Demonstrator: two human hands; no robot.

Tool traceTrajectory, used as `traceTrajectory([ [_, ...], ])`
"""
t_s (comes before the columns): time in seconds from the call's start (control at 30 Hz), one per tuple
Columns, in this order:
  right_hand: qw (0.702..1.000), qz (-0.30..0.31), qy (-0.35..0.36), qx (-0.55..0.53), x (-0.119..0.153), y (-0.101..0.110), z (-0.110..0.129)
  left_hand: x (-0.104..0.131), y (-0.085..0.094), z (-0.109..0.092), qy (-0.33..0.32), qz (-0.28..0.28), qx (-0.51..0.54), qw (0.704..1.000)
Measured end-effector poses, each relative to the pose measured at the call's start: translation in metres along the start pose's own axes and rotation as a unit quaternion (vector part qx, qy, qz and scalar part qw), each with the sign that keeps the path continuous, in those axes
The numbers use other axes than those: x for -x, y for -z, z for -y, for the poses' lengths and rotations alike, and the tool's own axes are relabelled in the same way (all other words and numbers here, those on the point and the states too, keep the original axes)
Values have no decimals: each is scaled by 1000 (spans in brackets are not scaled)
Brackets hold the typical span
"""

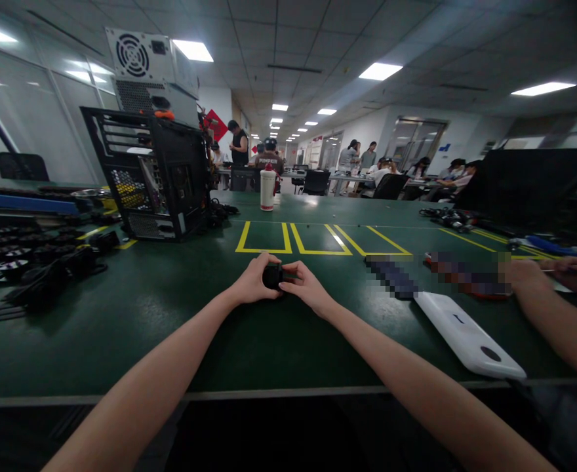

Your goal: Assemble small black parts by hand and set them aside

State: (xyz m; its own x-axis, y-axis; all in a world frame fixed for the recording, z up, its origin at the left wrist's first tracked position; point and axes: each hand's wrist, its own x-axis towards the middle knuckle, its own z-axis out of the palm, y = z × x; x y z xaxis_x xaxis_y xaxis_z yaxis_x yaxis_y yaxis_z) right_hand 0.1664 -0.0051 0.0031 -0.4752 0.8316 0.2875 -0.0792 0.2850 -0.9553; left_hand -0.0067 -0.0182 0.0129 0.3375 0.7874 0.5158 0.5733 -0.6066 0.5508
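Small black object [271, 276] held between two hands above or on the green tabletop [210, 347]; contact with the surface cannot be told. Fingers of the left hand [255, 278] curl around its nine-o'clock side; those of the right hand [304, 286] pinch narrowly at its three-o'clock edge. From the object, yellow tape outlines [263, 251] and a white bottle [267, 190] lie toward twelve, a black computer case [170, 190] toward ten, a white oblong device [465, 334] toward four.
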Motion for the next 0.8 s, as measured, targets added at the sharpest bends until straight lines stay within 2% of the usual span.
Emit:
traceTrajectory([
  [0.27,999,-30,-7,7,-4,0,-3,0,1,-3,10,5,9,1000],
  [0.5,1000,10,15,10,0,0,1,0,0,-2,9,6,24,1000],
  [0.8,999,-18,27,9,-3,-1,-2,0,0,0,11,6,10,1000],
])
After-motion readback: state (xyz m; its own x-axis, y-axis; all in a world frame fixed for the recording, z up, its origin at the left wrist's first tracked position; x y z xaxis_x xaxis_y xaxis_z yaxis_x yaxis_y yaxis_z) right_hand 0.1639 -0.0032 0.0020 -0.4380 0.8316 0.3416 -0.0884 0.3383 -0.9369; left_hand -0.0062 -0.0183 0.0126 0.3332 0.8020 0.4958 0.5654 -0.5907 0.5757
